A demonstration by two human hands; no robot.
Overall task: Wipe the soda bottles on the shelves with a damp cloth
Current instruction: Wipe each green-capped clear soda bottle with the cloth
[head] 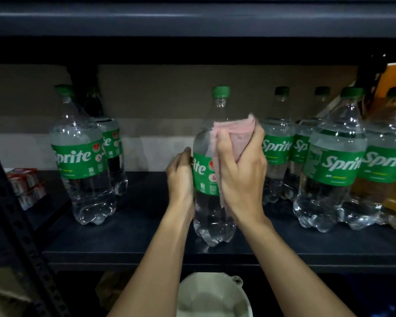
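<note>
A dim, dark shelf (124, 248) runs across in front of me, with rows of Sprite bottles (329, 168) well to either side of the hands. Between the hands the middle bottle (212, 216) stands upright near the front edge, probably set apart so fingers fit round it. The left hand (180, 177) curls round its label side to steady it. The right hand (240, 177) clutches a folded pink cloth (233, 129), pressing it to the shoulder. Below that grip the plastic looks clear and glossy, and above it sits a green cap
</note>
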